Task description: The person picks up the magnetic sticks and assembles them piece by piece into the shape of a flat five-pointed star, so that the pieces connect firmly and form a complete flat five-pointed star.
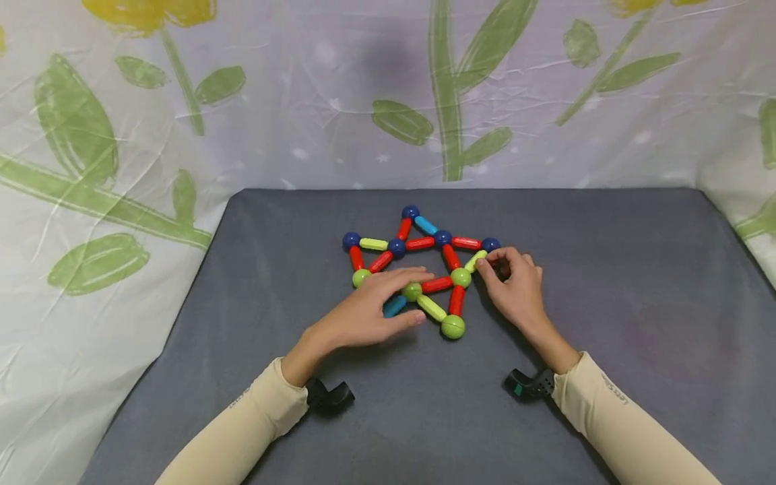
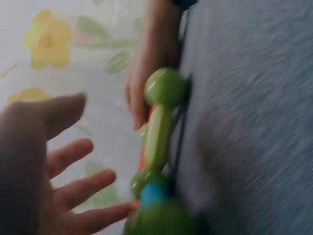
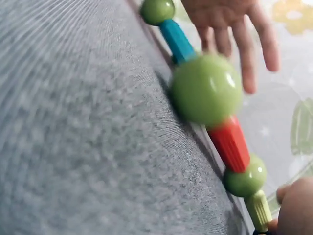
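Observation:
A flat figure of magnetic rods and balls lies on the grey table. My right hand (image 1: 514, 286) is at its right corner, pinching a yellow-green magnetic rod (image 1: 475, 261) between a green ball (image 1: 461, 277) and a dark blue ball (image 1: 490, 244). In the right wrist view only part of that hand shows, beside the same rod (image 3: 258, 210). My left hand (image 1: 370, 310) spreads over the figure's lower left with straight fingers, partly hiding a blue rod (image 1: 394, 306). The left wrist view shows those fingers (image 2: 93, 186) parted and holding nothing, beside the green balls.
Red rods (image 1: 420, 244) and dark blue balls (image 1: 397, 248) make up the figure's far side. A lone green ball (image 1: 453, 327) forms its near corner. Behind the grey tabletop (image 1: 606, 283) hangs a flower-patterned curtain (image 1: 315, 101).

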